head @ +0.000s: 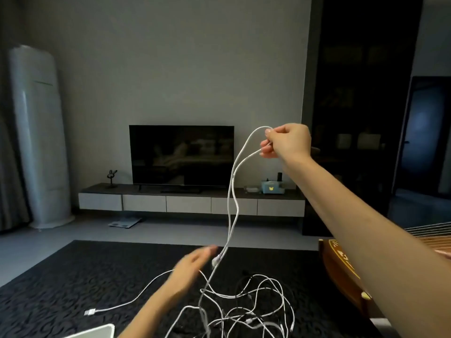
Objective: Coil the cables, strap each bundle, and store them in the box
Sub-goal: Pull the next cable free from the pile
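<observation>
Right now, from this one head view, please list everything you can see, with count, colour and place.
raised cable: one, white, hangs from right hand to rug
cable tangle: count unclear, mostly white, on rug, front
plug end: one, white, on rug, left
box: one, white, corner only, bottom left
rug: one, black, floor in front
television: one, black, on the cabinet
cabinet: one, pale drawers, along the wall
air conditioner: one, white, far left
scale: one, grey, floor below cabinet
tissue box: one, light blue, cabinet's right end
zither: one, brown, right edge
left hand: one, blurred, fingers straight, beside the raised cable
right hand: one, raised, pinches the cable's loop
</observation>
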Action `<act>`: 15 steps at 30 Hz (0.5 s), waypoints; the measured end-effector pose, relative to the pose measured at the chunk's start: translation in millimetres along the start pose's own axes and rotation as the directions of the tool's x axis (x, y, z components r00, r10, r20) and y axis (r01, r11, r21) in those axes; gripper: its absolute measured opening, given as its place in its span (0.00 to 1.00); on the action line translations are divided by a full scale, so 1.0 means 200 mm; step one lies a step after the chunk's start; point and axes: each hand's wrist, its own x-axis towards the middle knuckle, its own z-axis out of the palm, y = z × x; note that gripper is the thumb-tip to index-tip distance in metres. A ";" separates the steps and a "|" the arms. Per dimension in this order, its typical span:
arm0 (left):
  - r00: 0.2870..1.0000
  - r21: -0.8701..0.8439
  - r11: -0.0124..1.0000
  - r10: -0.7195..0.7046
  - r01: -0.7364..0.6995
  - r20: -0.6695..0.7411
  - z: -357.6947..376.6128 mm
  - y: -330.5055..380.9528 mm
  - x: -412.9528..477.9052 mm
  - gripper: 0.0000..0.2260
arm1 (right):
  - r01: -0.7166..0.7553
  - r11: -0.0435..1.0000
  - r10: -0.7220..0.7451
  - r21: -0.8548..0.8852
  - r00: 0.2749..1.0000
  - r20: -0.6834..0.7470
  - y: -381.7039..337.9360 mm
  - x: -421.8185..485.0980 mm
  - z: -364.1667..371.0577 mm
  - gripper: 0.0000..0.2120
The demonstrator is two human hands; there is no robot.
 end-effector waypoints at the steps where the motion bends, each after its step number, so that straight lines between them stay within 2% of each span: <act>1: 0.982 -0.111 0.990 -0.065 0.086 0.178 0.08 0.03 -0.03 0.19 | -0.016 0.999 0.017 0.032 1.000 -0.005 -0.01 0.00 0.00 0.07; 2: 0.950 -0.170 0.970 -0.122 0.176 0.287 0.15 0.03 -0.06 0.22 | -0.017 0.999 0.018 0.046 1.000 -0.019 -0.02 0.00 -0.01 0.08; 4: 0.917 -0.234 0.948 -0.116 0.217 0.383 0.25 0.01 -0.12 0.25 | -0.014 0.998 0.018 0.055 0.998 -0.066 -0.04 0.02 -0.05 0.10; 6: 0.947 -0.169 0.982 -0.031 0.088 0.319 0.29 -0.06 -0.19 0.15 | -0.040 0.996 0.048 0.074 0.992 -0.120 -0.03 0.04 -0.12 0.09; 7: 0.959 -0.090 0.996 0.005 0.021 0.283 0.29 -0.13 -0.19 0.08 | -0.060 0.994 0.074 0.096 0.985 -0.153 -0.01 0.05 -0.17 0.08; 8: 0.966 0.000 1.000 0.026 -0.027 0.259 0.28 -0.17 -0.19 0.04 | -0.071 0.991 0.093 0.117 0.977 -0.190 0.01 0.06 -0.21 0.07; 10: 0.993 0.197 0.980 0.008 -0.030 0.115 0.26 -0.27 -0.17 0.06 | -0.075 0.984 0.116 0.163 0.958 -0.262 0.04 0.07 -0.32 0.07; 12: 0.999 0.262 0.964 -0.030 0.039 -0.039 0.22 -0.30 -0.13 0.14 | -0.071 0.975 0.139 0.212 0.936 -0.325 0.08 0.04 -0.43 0.07; 13: 0.991 0.230 0.971 -0.044 0.072 -0.123 0.20 -0.28 -0.09 0.16 | -0.070 0.977 0.138 0.203 0.928 -0.345 0.10 0.01 -0.47 0.07; 15: 0.950 -0.015 0.987 -0.156 0.158 -0.269 0.11 -0.13 -0.01 0.16 | -0.059 0.994 0.086 0.090 0.939 -0.332 0.20 -0.09 -0.53 0.05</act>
